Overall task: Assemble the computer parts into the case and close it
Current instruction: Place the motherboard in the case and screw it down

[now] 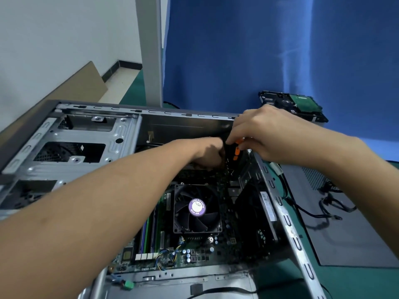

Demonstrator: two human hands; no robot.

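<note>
An open grey computer case point(90, 134) lies on its side with a green motherboard point(194, 253) inside. A black CPU cooler fan point(197, 209) with a purple round label sits mid-board. My right hand point(261, 134) grips an orange and black screwdriver point(236, 150) held upright over the far end of the board. My left hand point(210, 153) is down inside the case beside the screwdriver shaft; its fingers are curled low by the tip and mostly hidden. What they hold cannot be made out.
A hard drive point(291, 104) lies at the back right against the blue backdrop. The dark side panel point(349, 240) and a black cable bundle point(328, 210) lie on the green mat to the right. Cardboard point(82, 87) leans at the left wall, by a white post point(151, 50).
</note>
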